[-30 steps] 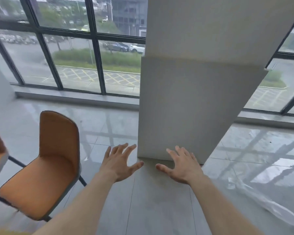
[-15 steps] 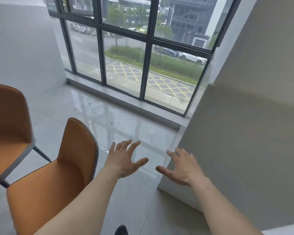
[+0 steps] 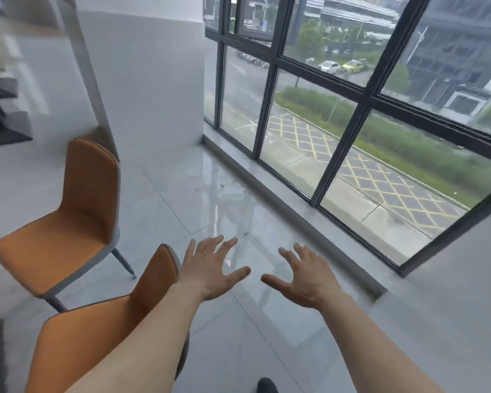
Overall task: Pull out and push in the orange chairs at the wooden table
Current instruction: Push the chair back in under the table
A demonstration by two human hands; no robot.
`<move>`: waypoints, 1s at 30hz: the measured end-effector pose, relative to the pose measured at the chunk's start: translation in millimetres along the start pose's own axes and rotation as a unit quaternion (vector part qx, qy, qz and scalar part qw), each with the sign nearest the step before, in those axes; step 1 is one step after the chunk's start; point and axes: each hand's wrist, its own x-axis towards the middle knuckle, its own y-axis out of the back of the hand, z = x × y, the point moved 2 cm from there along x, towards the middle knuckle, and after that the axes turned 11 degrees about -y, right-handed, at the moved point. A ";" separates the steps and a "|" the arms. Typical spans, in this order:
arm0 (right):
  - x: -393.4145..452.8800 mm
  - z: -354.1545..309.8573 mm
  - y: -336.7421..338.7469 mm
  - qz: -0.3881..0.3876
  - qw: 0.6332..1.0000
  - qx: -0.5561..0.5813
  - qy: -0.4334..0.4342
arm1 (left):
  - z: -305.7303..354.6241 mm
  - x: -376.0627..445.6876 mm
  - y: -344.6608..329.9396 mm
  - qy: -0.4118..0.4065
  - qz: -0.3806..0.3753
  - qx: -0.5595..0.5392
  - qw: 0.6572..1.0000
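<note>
At the upper left of the frame a blurred desk (image 3: 0, 32) edge shows, with dark steps or shelving below it that are too smeared to make out. Below that, at mid left, one orange chair (image 3: 68, 219) stands on the pale tiled floor (image 3: 182, 194), its seat facing left and its back toward a white wall (image 3: 153, 80). At the lower left a second orange chair (image 3: 97, 330) stands nearer the camera, partly covered by the left forearm; the top of its backrest lies just beside the left wrist, though whether they touch cannot be told. Just right of it, at lower centre, the left hand (image 3: 210, 270) is held out palm down with fingers spread and thumb pointing right, holding nothing. Close beside it, thumbs apart, the right hand (image 3: 304, 279) is held the same way, fingers spread and empty. At the bottom edge between the arms a dark shoe tip (image 3: 267, 387) shows. Across the upper right runs a large window (image 3: 366, 103) with dark frames, looking out on a road, grass and parked cars.
</note>
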 end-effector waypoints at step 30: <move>203.5 -387.3 -44.8 -0.131 0.679 -0.264 0.672 | -132.4 -56.4 -19.5 0.655 0.237 -0.087 0.712</move>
